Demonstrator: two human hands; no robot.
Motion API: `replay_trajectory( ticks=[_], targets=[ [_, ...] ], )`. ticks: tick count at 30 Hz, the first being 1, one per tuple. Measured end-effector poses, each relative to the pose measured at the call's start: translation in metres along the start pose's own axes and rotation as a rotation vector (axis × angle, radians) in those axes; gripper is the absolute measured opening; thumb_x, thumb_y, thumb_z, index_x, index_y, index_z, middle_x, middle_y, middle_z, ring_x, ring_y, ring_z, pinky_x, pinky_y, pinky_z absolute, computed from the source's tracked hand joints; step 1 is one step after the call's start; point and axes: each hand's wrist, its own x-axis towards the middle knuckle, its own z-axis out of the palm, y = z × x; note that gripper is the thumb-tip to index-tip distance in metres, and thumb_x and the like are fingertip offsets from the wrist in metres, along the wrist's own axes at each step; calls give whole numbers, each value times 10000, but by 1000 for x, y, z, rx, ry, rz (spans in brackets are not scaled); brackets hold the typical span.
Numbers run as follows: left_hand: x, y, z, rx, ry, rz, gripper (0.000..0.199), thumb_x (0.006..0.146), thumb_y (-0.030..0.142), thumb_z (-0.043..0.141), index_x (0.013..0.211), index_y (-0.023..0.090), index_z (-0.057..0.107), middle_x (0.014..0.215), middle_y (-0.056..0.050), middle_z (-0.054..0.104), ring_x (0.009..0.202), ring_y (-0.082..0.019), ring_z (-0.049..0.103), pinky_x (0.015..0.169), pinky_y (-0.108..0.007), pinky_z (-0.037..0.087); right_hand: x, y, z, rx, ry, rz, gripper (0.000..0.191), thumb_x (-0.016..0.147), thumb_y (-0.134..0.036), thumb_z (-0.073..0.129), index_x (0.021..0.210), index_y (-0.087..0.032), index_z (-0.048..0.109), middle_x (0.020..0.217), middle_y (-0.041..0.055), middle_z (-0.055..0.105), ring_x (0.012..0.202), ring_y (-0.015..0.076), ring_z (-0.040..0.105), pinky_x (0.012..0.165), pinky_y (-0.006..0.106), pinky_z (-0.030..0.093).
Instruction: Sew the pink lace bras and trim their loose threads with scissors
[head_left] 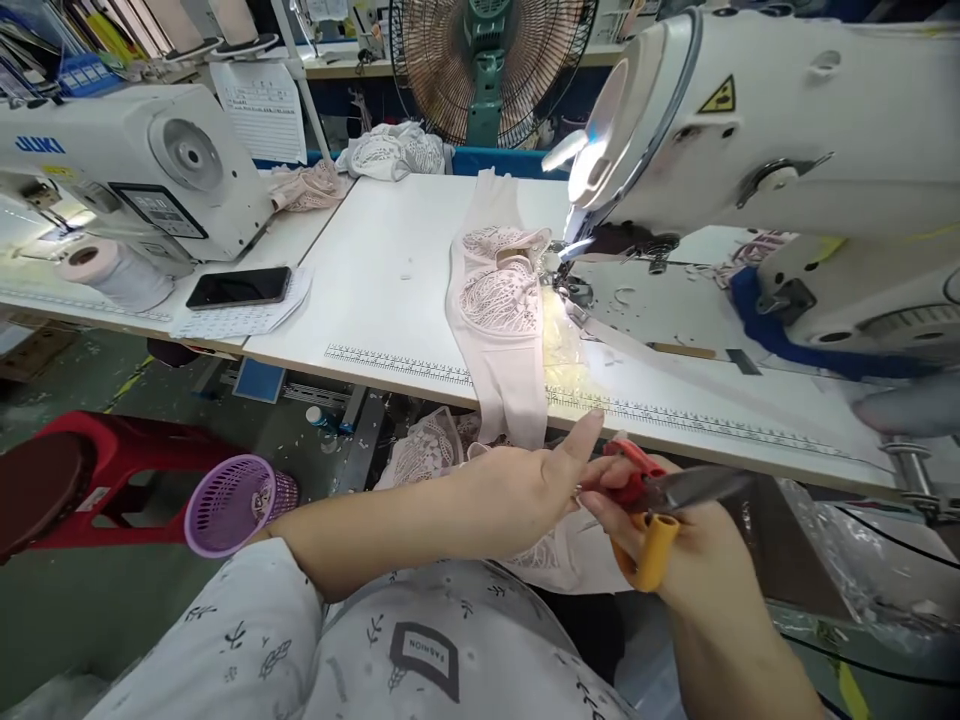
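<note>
Just past the table's front edge, over my lap, my two hands meet at the fingertips. My right hand [667, 520] is closed around scissors [701, 487] with red and yellow handles, their blades lying to the right. My left hand [525, 495] has its thumb stretched out and its other fingers curled in against the right fingertips; what they pinch, if anything, is too small to tell. Below the hands, pale pink lace bra pieces [555, 560] lie over my lap. Another lace bra [502, 290] lies on the table, its right side by the sewing machine needle [566, 265].
The white sewing machine [750, 110] overhangs the right side. A second machine [142, 170], a thread cone [116, 270] and a phone [238, 287] are at left. A fan [487, 70] stands behind. A purple basket [225, 510] and red stool [120, 450] stand below left.
</note>
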Motion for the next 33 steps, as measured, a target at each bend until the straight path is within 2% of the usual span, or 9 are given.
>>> replay_trajectory(
  ticks=[4, 7, 10, 12, 15, 18, 23, 28, 33],
  targets=[
    [0, 0, 0, -98, 21, -86, 696, 904, 220, 404, 1420, 11, -14, 889, -119, 686, 662, -210, 641, 560, -301, 458, 10, -2, 5, 44, -109, 19, 148, 816, -257, 662, 760, -233, 527, 771, -1, 572, 715, 155, 580, 639, 291, 525],
    [-4, -1, 0, -274, 95, -188, 559, 884, 300, 469, 1354, 82, 260, 830, -68, 675, 697, -201, 627, 641, -323, 483, 12, 7, 6, 146, -88, -35, 219, 814, -270, 670, 733, -237, 469, 731, -10, 552, 700, 148, 580, 642, 285, 522],
    [-11, -1, 6, -496, 149, -276, 315, 851, 362, 529, 1091, 159, 530, 765, -23, 645, 684, -158, 589, 653, -274, 467, 12, 21, 6, 173, -92, -54, 244, 829, -311, 657, 742, -244, 438, 743, -7, 564, 677, 141, 577, 635, 288, 513],
    [-14, -1, 12, -660, 174, -305, 250, 830, 382, 546, 936, 160, 591, 723, -14, 623, 641, -132, 556, 616, -240, 444, 12, 28, 7, 185, -91, -55, 240, 840, -322, 644, 766, -250, 428, 752, -3, 574, 653, 139, 573, 624, 298, 511],
    [-14, -1, 20, -889, 256, -294, 239, 792, 371, 569, 837, 139, 605, 699, -18, 602, 616, -115, 525, 594, -223, 428, 12, 29, 10, 199, -85, -60, 243, 837, -329, 650, 779, -250, 428, 742, -2, 584, 624, 136, 572, 588, 292, 504],
    [-11, -1, 20, -977, 306, -324, 213, 773, 348, 572, 719, 142, 583, 621, 5, 550, 569, -96, 479, 562, -210, 401, 16, 20, 15, 194, -47, -81, 233, 819, -323, 671, 763, -245, 458, 711, -6, 598, 626, 140, 591, 573, 278, 509],
    [-9, -3, 16, -884, 287, -456, 210, 743, 317, 564, 611, 158, 530, 553, 34, 487, 526, -80, 408, 509, -199, 334, 18, 7, 21, 145, 13, -60, 237, 765, -307, 715, 739, -232, 492, 725, 2, 632, 686, 156, 626, 641, 289, 540],
    [-8, -6, 18, -767, 306, -500, 189, 717, 286, 561, 586, 153, 533, 541, 33, 487, 531, -80, 411, 507, -201, 315, 14, 11, 22, -12, 3, 11, 225, 785, -330, 673, 757, -231, 474, 764, 12, 612, 651, 141, 587, 565, 262, 501],
    [-7, -9, 13, -972, 205, -607, 219, 684, 338, 628, 616, 141, 560, 516, 33, 485, 486, -71, 391, 464, -203, 312, 18, 12, 24, 122, -50, 107, 295, 784, -416, 663, 714, -229, 445, 724, 5, 586, 645, 142, 564, 610, 285, 501]
  ],
)
